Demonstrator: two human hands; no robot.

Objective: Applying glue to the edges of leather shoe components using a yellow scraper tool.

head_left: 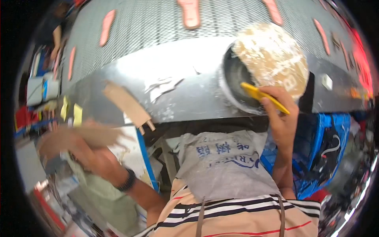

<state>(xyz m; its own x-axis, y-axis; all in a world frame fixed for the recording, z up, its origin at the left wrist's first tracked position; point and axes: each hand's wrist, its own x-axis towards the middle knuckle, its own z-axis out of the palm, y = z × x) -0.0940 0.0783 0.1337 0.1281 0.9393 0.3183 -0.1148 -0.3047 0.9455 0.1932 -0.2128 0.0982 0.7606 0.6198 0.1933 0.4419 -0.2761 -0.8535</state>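
My right hand [281, 108] is closed on a slim yellow tool [272, 102], over a round dark pot [232, 67]. Whether the tool has bristles cannot be made out. A round tan lid [272, 55], crusted with whitish residue, covers part of the pot's mouth. At the left, beyond the bench's near edge, my left hand [92, 158] is smeared by motion, its fingers around a flat brown piece [71, 138] with strip-like ends. Another brown piece [126, 102] with narrow strips lies at the bench edge, near that hand.
Across the metal bench [189, 98] runs a grey mesh belt [150, 23] carrying several pink sole-shaped pieces [106, 27]. White scraps [162, 87] lie mid-bench, and a small white block [326, 81] right of the pot. A blue crate [321, 150] stands below right. Another person's arm [56, 39] shows far left.
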